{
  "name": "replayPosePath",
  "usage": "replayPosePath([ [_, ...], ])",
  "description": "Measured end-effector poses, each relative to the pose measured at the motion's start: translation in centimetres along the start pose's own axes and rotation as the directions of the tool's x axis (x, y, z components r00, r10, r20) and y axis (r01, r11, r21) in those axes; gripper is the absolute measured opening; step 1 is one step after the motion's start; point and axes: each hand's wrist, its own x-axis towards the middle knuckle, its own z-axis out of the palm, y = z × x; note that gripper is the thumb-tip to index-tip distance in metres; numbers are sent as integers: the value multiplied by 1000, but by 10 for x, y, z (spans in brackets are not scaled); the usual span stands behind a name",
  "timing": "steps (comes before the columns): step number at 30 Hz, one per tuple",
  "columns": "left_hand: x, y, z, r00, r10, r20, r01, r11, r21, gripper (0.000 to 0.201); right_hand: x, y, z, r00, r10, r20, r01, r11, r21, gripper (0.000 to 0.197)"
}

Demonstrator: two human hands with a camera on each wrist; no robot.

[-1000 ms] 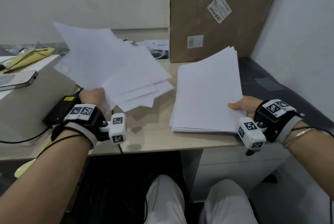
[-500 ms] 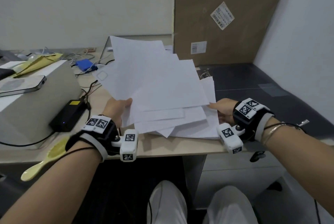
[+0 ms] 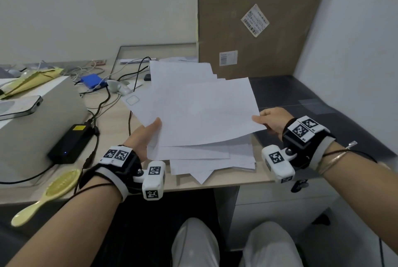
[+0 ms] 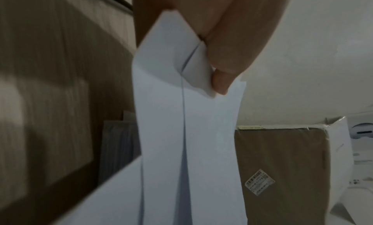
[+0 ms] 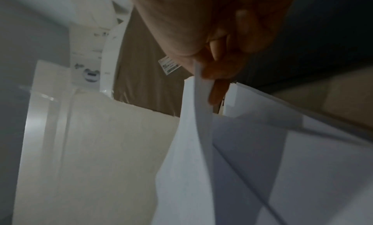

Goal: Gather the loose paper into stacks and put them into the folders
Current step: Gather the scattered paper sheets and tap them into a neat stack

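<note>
Several loose white paper sheets (image 3: 200,113) fan out unevenly between my hands, lifted above the light wooden table (image 3: 112,128) near its front edge. Under them a messier heap of white sheets (image 3: 215,163) lies on the table, with one corner poking past the edge. My left hand (image 3: 144,137) holds the fan at its lower left corner, thumb on top; the left wrist view shows the thumb (image 4: 222,78) pinching the sheets against the fingers. My right hand (image 3: 272,121) holds the right edge, thumb on top and fingers curled beneath, as the right wrist view confirms (image 5: 214,72).

Behind the paper a tall brown cardboard box (image 3: 258,18) with two white labels stands against the wall. Left of the paper, black cables run to a black power adapter (image 3: 71,143) beside a grey machine (image 3: 41,128) with a phone (image 3: 19,107) lying on top. A pale yellow plastic hairbrush (image 3: 47,195) lies at the table's front left edge, and a small blue box (image 3: 92,80) sits farther back among the cables.
</note>
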Motion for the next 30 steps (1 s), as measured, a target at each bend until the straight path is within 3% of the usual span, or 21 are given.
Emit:
replayPosePath([
  [5,2,2,4,994,-101,-46,98,993,-65,45,-3,10,-6,996,83,-30,-74,969,237,31],
  [9,2,3,6,984,-153,-92,148,987,-62,42,-8,10,-9,985,169,-23,-140,882,449,26],
  [14,2,-6,13,980,-189,-58,185,981,-62,33,-29,0,25,967,229,113,-252,777,577,13],
  [17,-3,-9,22,973,-230,-18,228,971,-67,23,-48,-5,56,933,267,241,-357,772,526,8],
  [21,-3,-13,33,970,-245,12,244,962,-120,30,-61,-7,85,835,322,447,-496,791,357,11],
  [24,1,-15,40,972,-233,12,234,968,-87,19,-65,-12,92,760,330,561,-483,863,147,28],
  [26,3,-13,42,968,-251,-25,251,968,7,9,-68,-17,88,733,320,600,-401,916,1,35],
  [28,11,-14,37,965,-245,-91,257,955,149,21,-66,-20,76,768,293,570,-290,952,-100,33],
  [30,25,-16,26,976,-114,-183,159,954,253,39,-52,-17,59,887,180,425,-132,981,-140,25],
])
